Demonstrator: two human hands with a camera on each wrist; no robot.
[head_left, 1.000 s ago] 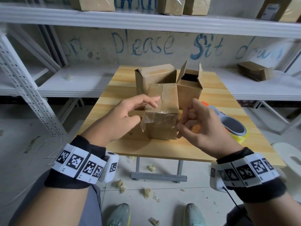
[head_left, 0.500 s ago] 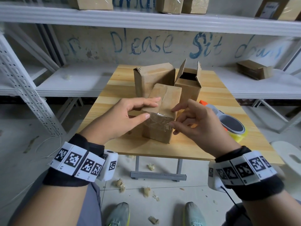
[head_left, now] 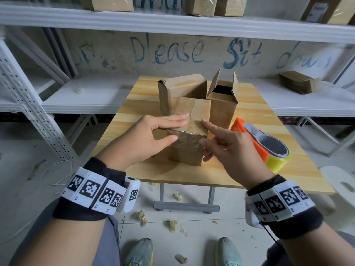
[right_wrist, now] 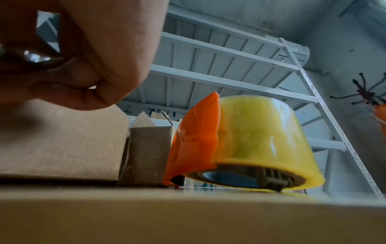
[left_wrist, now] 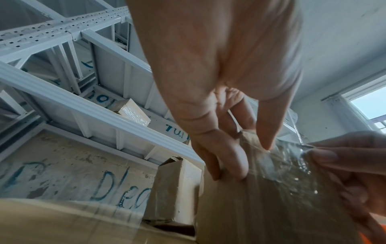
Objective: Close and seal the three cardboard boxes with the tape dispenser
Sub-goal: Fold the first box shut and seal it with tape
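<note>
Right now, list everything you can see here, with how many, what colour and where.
Near box: one, brown, taped, front of table, between both hands.
Large box: one, brown, closed, behind it.
Open box: one, brown, flaps up, back right.
Tape dispenser: one, orange with a yellowish roll, right side of table.
Table: one, light wood.
Shelf boxes: several, brown, on white shelving.
Scraps: several, pale, on the floor.
Left hand: fingers on the near box's top, thumb on its front.
Right hand: forefinger on the near box's top.
</note>
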